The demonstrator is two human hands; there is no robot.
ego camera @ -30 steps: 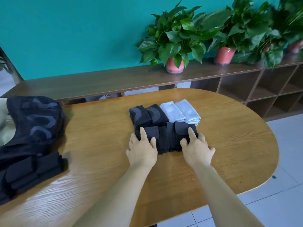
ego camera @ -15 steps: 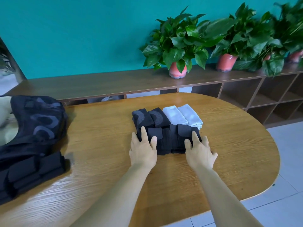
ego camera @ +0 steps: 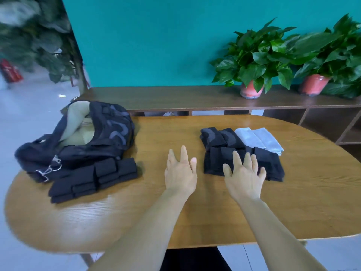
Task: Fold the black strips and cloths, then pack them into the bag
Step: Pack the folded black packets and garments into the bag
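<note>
While the folded black strips (ego camera: 243,163) lie right of the bag (ego camera: 78,137), left hand (ego camera: 180,171) and right hand (ego camera: 244,177) are seen spread, nothing grasped.

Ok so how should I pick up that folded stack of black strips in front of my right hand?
Probably by its two short ends, one hand on each side, squeezing inward. The folded black strips lie as a row of loose bundles side by side, so a one-handed grip from above may let them splay. The right hand is over the row; the left hand hovers over bare table.
</note>
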